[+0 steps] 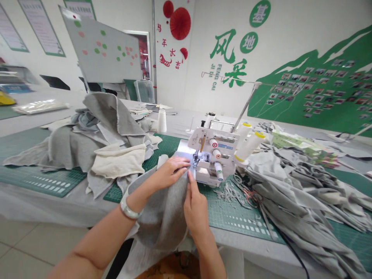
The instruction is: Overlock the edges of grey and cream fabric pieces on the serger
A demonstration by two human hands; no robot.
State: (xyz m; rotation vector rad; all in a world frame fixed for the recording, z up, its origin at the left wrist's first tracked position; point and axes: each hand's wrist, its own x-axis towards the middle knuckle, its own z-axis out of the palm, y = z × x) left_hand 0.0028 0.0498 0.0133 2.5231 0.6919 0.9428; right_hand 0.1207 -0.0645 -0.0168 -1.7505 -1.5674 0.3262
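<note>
A white overlock sewing machine stands on the green cutting mat, its lamp lit over the needle area. Grey fabric runs from the machine's plate down over the table edge. My left hand lies flat on the fabric just left of the presser foot, fingers stretched out. My right hand is at the fabric's right edge, below the foot, with its fingers pressed together on the cloth. A pale bracelet is on my left wrist.
Grey and cream cloth pieces are heaped at the left. Thread cones stand behind the machine. To its right lie scissors, thread scraps and a large grey fabric pile. A white cone stands behind the mat.
</note>
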